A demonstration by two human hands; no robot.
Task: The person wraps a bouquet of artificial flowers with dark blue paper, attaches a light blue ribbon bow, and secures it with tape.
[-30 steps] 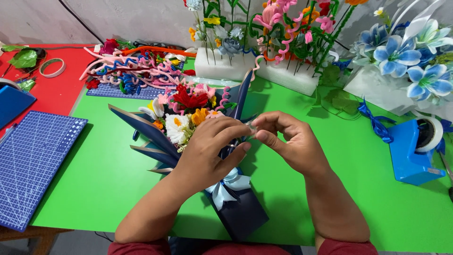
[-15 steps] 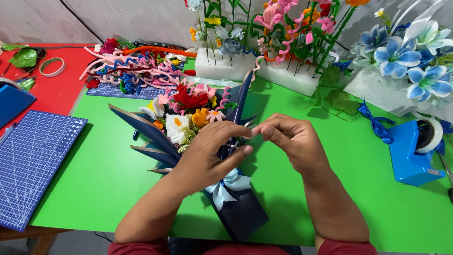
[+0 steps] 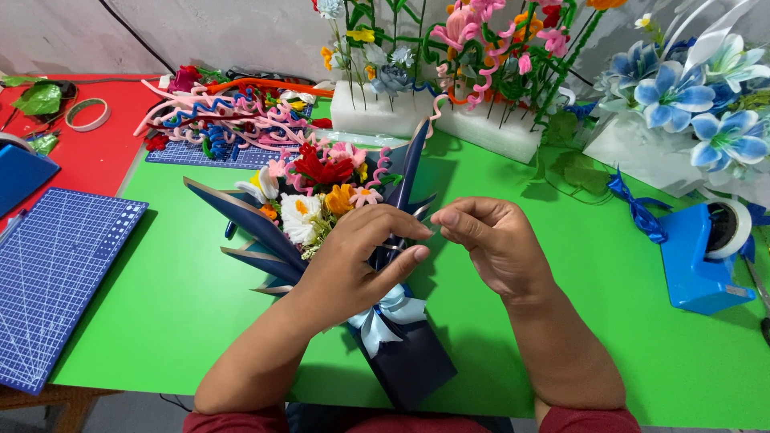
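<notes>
Over the last second the two hands have drawn slightly apart above the bouquet (image 3: 337,240): the left hand (image 3: 357,256) stays curled over the dark blue wrapping with forefinger and thumb pinched toward the middle, and the right hand (image 3: 493,240) has shifted a little right, fingertips pinched as if on a thin clear strip, though what they grip is too small to tell. The bouquet has not moved and lies on the green table (image 3: 160,305), its pale blue bow (image 3: 385,317) toward the near edge. At far left sits a blue cutting mat (image 3: 56,273) beside a red surface (image 3: 88,160); far behind stand white foam blocks (image 3: 385,112) stuck with flowers; at right a blue tape dispenser (image 3: 706,256).
</notes>
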